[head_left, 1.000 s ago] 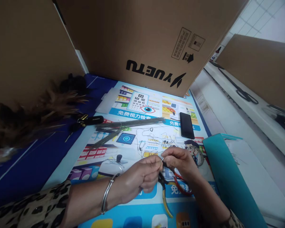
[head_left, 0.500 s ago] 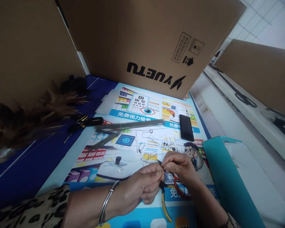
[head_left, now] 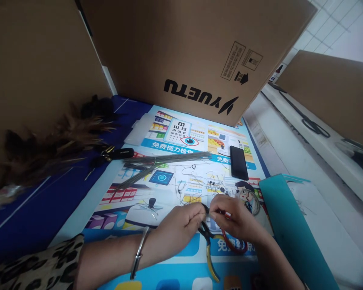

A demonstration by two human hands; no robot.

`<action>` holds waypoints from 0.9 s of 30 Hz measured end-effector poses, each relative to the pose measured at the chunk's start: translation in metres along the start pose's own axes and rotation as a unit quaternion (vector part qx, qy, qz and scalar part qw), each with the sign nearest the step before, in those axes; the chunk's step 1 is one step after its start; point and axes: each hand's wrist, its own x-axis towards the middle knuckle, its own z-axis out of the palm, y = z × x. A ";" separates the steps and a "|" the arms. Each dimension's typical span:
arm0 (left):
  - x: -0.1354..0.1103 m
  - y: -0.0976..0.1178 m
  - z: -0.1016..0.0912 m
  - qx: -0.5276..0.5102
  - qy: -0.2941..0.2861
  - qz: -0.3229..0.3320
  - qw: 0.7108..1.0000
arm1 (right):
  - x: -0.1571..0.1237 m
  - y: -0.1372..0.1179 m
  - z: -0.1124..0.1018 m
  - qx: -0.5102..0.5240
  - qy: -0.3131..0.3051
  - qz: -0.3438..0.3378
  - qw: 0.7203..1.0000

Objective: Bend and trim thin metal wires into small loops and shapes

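Note:
Both hands meet low in the middle of the head view, fingertip to fingertip. My left hand (head_left: 181, 225), with a silver bangle at its wrist, is closed in a pinch. My right hand (head_left: 234, 217) pinches right beside it. What lies between the fingers is too small and hidden to name. Under the hands are pliers with yellow handles (head_left: 210, 259) and a red-handled tool (head_left: 234, 245), partly covered by the right hand. Thin loose wire pieces (head_left: 213, 183) lie tangled just beyond, and a wire coil (head_left: 254, 201) is right of them.
A bundle of straight thin wires (head_left: 175, 158) crosses the printed mat. A black phone (head_left: 238, 163) lies at right, near a teal box flap (head_left: 290, 225). Brown feathers (head_left: 57, 141) and a black key fob (head_left: 122, 154) are left. A large cardboard box (head_left: 157, 52) stands behind.
My left hand has turned, its fingers now curled further in, and the right hand has shifted slightly. The view has moved a little. The pliers remain below the hands.

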 end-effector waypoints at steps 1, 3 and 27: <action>0.000 0.000 0.000 0.013 -0.001 0.006 1.000 | 0.000 -0.001 0.001 -0.012 0.001 -0.005 1.000; 0.000 -0.001 0.000 0.026 0.000 0.010 1.000 | 0.001 -0.003 0.003 -0.046 0.000 -0.008 0.999; 0.013 -0.001 -0.036 0.230 0.040 0.208 0.950 | 0.002 0.006 0.003 -0.105 0.022 0.005 0.994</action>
